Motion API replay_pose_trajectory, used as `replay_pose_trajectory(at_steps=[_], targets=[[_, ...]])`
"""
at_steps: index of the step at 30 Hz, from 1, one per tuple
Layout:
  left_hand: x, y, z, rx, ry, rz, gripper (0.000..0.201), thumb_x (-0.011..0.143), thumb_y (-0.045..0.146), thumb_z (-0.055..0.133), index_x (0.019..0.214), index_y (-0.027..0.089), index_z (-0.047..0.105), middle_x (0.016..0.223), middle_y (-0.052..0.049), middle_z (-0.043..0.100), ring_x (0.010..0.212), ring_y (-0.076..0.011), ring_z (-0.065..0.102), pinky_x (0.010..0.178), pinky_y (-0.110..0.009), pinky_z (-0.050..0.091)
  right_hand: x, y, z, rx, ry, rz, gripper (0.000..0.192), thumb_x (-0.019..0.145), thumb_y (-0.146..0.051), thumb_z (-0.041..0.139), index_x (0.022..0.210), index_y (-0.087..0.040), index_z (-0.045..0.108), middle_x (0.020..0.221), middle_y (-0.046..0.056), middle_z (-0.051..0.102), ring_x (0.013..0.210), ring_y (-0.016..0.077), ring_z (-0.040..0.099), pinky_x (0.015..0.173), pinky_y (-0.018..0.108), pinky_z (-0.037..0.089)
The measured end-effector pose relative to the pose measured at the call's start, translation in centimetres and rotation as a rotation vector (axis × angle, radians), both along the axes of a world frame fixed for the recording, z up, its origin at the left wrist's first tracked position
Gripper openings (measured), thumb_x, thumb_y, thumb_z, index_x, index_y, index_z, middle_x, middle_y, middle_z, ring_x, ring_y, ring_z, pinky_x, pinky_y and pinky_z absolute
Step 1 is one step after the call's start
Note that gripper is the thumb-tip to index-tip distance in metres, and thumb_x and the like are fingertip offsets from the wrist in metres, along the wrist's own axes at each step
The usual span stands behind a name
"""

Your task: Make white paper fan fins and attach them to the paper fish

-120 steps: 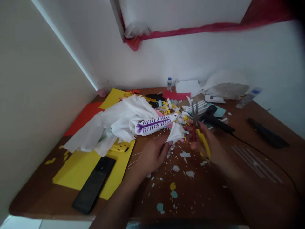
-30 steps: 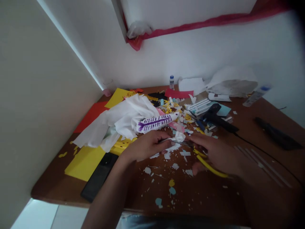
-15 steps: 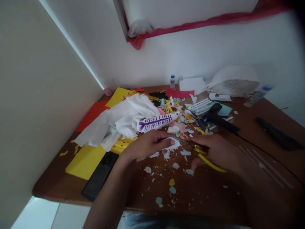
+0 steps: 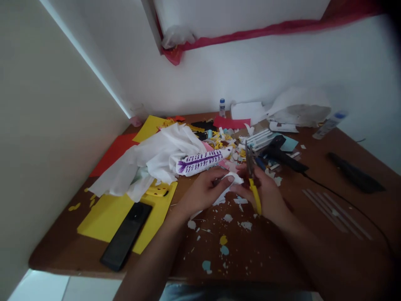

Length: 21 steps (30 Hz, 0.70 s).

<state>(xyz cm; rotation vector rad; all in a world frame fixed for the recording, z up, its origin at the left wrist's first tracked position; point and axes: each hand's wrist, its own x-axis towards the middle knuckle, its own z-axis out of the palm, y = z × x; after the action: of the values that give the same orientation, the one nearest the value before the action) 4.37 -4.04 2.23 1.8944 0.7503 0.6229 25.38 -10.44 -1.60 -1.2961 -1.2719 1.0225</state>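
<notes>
While pinching a thin, limp paper scrap (image 4: 230,180) in left fingers (image 4: 226,180), gripped yellow scissors (image 4: 253,188) in right hand (image 4: 266,194), blades up, over littered desk (image 4: 313,234).

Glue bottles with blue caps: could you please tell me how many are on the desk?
2: one small bottle stands upright at the back wall; the other bottle lies tilted at the far right. More may hide under the paper clutter.
</notes>
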Motion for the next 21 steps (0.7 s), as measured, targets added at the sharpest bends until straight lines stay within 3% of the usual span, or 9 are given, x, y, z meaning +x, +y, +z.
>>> replay_pose_trajectory(at_steps=[7, 14, 21], targets=[[0.1, 0.0, -1.7, -0.125, -0.12, 0.063, 0.034, 0.108, 0.048, 0.063, 0.129, 0.022, 0.07, 0.128, -0.008, 0.075, 0.115, -0.0219, 0.068, 0.103, -0.035, 0.053, -0.2, 0.4, 0.2, 0.0, -0.007, -0.071, 0.051, 0.081, -0.048, 0.092, 0.12, -0.026, 0.068, 0.115, 0.008, 0.078, 0.101, 0.0276, 0.075, 0.091, 0.043, 0.063], [-0.4, -0.3, -2.1, -0.144, -0.096, 0.127, 0.035, 0.104, 0.054, 0.068, 0.111, 0.019, 0.068, 0.108, -0.005, 0.073, 0.093, -0.0179, 0.064, 0.084, -0.03, 0.051, 0.1, 0.2, 0.2, -0.081, 0.099, 0.019, 0.052, 0.081, -0.048, 0.091, 0.124, -0.029, 0.067, 0.12, 0.009, 0.078, 0.104, 0.0305, 0.076, 0.094, 0.048, 0.065], [-1.2, -0.6, -1.9, -0.066, -0.066, 0.209, 0.029, 0.11, 0.053, 0.056, 0.119, 0.025, 0.056, 0.099, 0.0, 0.063, 0.088, -0.0169, 0.059, 0.081, -0.029, 0.049, -0.3, 0.1, 0.3, -0.044, 0.026, -0.041, 0.047, 0.085, -0.053, 0.088, 0.119, -0.028, 0.066, 0.103, 0.004, 0.074, 0.092, 0.0254, 0.074, 0.087, 0.042, 0.064]])
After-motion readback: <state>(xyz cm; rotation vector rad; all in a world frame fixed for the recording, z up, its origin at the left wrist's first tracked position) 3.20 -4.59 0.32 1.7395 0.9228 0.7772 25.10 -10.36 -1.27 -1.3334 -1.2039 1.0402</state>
